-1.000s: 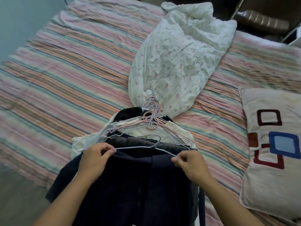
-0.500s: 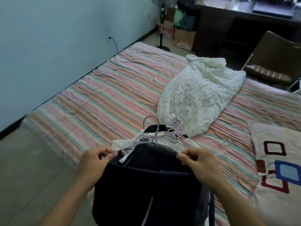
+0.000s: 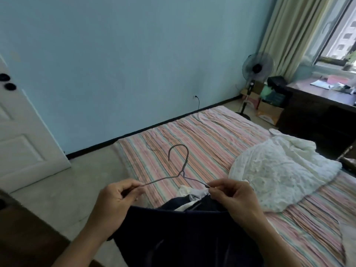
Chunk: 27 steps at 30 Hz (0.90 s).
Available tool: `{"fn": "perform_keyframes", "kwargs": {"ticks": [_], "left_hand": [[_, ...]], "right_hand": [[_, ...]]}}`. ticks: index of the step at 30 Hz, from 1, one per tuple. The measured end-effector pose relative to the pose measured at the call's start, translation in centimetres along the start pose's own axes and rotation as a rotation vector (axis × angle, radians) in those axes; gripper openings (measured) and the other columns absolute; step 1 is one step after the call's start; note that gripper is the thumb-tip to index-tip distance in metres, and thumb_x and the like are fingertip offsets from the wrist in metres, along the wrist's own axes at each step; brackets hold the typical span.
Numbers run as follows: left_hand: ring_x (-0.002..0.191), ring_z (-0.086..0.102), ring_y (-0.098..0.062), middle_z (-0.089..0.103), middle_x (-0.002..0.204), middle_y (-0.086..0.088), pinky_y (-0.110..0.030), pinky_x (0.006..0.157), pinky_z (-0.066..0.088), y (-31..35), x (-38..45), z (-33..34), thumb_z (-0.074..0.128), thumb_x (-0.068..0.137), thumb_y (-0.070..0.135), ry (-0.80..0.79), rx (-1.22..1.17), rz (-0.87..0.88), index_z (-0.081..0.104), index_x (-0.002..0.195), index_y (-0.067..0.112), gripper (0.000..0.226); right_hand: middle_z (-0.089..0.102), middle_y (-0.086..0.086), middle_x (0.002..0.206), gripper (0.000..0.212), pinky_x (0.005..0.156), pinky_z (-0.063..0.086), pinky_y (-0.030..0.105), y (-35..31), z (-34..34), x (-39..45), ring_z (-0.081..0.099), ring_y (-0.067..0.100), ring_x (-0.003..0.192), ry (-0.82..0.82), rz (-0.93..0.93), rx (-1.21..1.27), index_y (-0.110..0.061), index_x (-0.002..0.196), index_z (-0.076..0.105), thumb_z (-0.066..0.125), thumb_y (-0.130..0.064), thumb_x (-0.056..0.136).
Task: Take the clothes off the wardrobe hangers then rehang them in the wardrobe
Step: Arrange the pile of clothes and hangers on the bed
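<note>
Step in hand, by judgement: rehanging. Next: carry to the wardrobe (not in view) and hook over the rail. Left hand (image 3: 117,197) curled, pinching the left shoulder of the wire hanger (image 3: 178,171). Hook upright, raised above the striped bed (image 3: 202,135). Dark garment (image 3: 185,234) draped below. Right hand (image 3: 231,195) pinching the right shoulder.

Readable text: none can be made out anywhere in the view.
Orange-and-white cardboard box (image 3: 269,115) on the floor by the fan: carries a printed patch, too blurred to read.
Papers (image 3: 321,84) on the dark wooden worktop (image 3: 317,97) under the window: marks too small to read.
Labels, brands, numbers: none legible.
</note>
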<state>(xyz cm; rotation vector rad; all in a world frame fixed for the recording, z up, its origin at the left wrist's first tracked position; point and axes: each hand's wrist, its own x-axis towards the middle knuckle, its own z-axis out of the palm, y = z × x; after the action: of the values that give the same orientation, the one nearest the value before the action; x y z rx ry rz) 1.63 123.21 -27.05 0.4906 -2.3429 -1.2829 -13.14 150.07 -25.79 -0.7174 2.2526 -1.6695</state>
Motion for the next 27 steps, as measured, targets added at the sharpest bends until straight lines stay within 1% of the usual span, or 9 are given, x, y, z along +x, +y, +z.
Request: {"fn": "perform_keyframes", "kwargs": {"ticks": [3,5,8,10,12,17,20,23,27], "left_hand": [[0.056,0.061,-0.015,0.065,0.062,0.006,-0.029,0.053,0.048,1.4,-2.9,-4.9,0.062,0.078,0.054,0.127,0.037,0.042,0.071,0.087,0.042,0.017],[0.056,0.062,-0.011,0.066,0.064,0.01,-0.028,0.054,0.049,2.6,-4.6,-7.9,0.061,0.078,0.054,0.211,0.056,0.065,0.07,0.087,0.046,0.015],[0.066,0.066,-0.008,0.07,0.071,0.013,-0.018,0.058,0.051,4.5,-6.6,-11.4,0.065,0.08,0.044,0.287,0.019,0.055,0.072,0.088,0.044,0.011],[0.066,0.067,-0.007,0.071,0.071,0.008,-0.014,0.06,0.05,5.3,-7.7,-13.4,0.071,0.084,0.024,0.361,-0.015,0.046,0.075,0.081,0.035,0.012],[0.066,0.067,-0.009,0.073,0.073,0.003,-0.014,0.061,0.051,6.2,-9.0,-15.2,0.072,0.085,0.011,0.434,-0.044,0.033,0.075,0.081,0.027,0.017],[0.07,0.067,-0.006,0.075,0.077,0.008,-0.01,0.065,0.049,7.7,-12.2,-19.3,0.069,0.08,0.024,0.537,-0.068,0.015,0.079,0.087,0.03,0.013],[0.069,0.067,-0.007,0.074,0.076,0.009,-0.009,0.067,0.048,8.6,-14.0,-21.1,0.067,0.081,0.031,0.562,-0.008,0.04,0.075,0.1,0.045,0.025],[0.064,0.065,-0.007,0.071,0.067,0.004,-0.011,0.066,0.048,9.2,-16.0,-22.2,0.067,0.081,0.032,0.677,0.07,0.055,0.076,0.101,0.045,0.024],[0.066,0.068,-0.011,0.071,0.069,-0.002,-0.012,0.068,0.05,10.9,-19.4,-23.3,0.068,0.081,0.031,0.843,0.11,0.038,0.077,0.099,0.041,0.022]], "right_hand": [[0.074,0.005,0.071,0.018,0.063,0.055,0.029,-4.9,2.1,-0.6,0.069,0.022,0.066,-0.06,-0.091,-0.017,-0.032,0.084,0.079,0.077,-0.014,0.084],[0.075,0.004,0.073,0.008,0.068,0.057,0.039,-8.2,3.4,-0.8,0.071,0.023,0.069,-0.095,-0.154,-0.023,-0.032,0.083,0.079,0.078,-0.024,0.081],[0.073,0.004,0.073,0.011,0.068,0.057,0.051,-12.7,5.4,-0.8,0.068,0.03,0.068,-0.181,-0.264,-0.061,-0.03,0.081,0.078,0.076,-0.041,0.077],[0.072,0.004,0.075,0.006,0.069,0.054,0.058,-15.2,7.0,-0.5,0.063,0.039,0.07,-0.295,-0.329,-0.084,-0.031,0.084,0.076,0.075,-0.036,0.082],[0.071,0.002,0.074,0.006,0.068,0.051,0.058,-17.3,8.8,-0.2,0.061,0.041,0.07,-0.389,-0.393,-0.094,-0.035,0.088,0.075,0.073,-0.029,0.086],[0.07,0.002,0.07,0.018,0.066,0.051,0.053,-21.0,12.9,0.6,0.061,0.035,0.067,-0.543,-0.499,-0.061,-0.038,0.091,0.075,0.07,-0.021,0.09],[0.069,-0.003,0.072,0.011,0.067,0.052,0.051,-22.4,15.0,1.2,0.063,0.029,0.067,-0.647,-0.566,-0.049,-0.041,0.098,0.073,0.069,-0.033,0.091],[0.07,-0.006,0.081,0.019,0.07,0.055,0.052,-24.3,17.2,1.4,0.066,0.023,0.068,-0.75,-0.66,-0.037,-0.043,0.103,0.072,0.062,-0.049,0.088],[0.072,-0.002,0.084,0.023,0.068,0.054,0.053,-26.4,20.3,1.2,0.064,0.025,0.069,-0.888,-0.783,0.004,-0.032,0.096,0.073,0.059,-0.05,0.089]]}}
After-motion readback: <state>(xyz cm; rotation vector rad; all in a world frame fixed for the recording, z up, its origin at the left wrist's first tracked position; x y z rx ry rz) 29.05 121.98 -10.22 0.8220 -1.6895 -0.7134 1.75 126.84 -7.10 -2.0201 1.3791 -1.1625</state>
